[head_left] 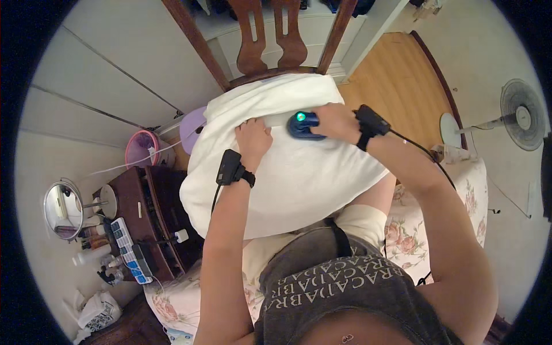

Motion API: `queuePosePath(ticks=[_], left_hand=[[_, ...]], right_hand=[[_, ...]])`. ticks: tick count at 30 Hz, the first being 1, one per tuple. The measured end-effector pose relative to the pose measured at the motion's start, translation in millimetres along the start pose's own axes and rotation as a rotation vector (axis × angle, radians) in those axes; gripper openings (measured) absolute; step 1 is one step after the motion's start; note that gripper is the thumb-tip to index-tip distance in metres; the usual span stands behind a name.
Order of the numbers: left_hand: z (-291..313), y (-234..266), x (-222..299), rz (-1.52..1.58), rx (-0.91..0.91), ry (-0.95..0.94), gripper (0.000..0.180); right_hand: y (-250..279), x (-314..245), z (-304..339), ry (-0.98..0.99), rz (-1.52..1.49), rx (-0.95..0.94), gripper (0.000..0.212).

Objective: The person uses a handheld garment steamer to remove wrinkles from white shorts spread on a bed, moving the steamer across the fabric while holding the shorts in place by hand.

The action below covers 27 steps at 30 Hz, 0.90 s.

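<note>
A white cloth [276, 187] is spread over my lap and the seat of a wooden chair, with a thick fold along its far side. My right hand [336, 122] is closed around the handle of a dark blue fabric shaver [305, 129]. A round green light glows on the shaver's top, and its head rests on the cloth; the underside is hidden. To the left of it, my left hand [253, 137] lies on the cloth with fingers spread, pressing near the fold.
The slatted chair back [270, 34] rises beyond the cloth. At left stand a pink bin [142, 148], a dark drawer cabinet [129, 187] with a power strip [131, 248], and a round mirror [63, 210]. A fan [522, 118] is at right. Flowered bedding [405, 230] lies beneath me.
</note>
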<state>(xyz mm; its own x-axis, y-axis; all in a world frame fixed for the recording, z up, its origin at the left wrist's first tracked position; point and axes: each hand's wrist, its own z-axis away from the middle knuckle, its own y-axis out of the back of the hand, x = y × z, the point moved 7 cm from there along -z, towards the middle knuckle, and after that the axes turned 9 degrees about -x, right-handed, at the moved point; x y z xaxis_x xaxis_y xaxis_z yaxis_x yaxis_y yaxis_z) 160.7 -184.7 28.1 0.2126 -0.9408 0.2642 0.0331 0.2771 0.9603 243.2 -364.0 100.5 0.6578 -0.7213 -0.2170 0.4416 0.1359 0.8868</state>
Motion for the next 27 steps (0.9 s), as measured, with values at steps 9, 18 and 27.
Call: queuePosePath(ticks=[9,18,27], left_hand=[[-17,-12,-16,0.053,-0.009,0.092,0.011],[-5,2,-24,0.172,0.077,0.03,0.012],[105,40,37,0.291,0.18,-0.422,0.047]], right_hand=[[-9,-46,-21,0.059,0.016,-0.003,0.038],[5,57,22,-0.147,0.033,0.175,0.041],[14,115,148,-0.289,-0.493,0.279,0.043]])
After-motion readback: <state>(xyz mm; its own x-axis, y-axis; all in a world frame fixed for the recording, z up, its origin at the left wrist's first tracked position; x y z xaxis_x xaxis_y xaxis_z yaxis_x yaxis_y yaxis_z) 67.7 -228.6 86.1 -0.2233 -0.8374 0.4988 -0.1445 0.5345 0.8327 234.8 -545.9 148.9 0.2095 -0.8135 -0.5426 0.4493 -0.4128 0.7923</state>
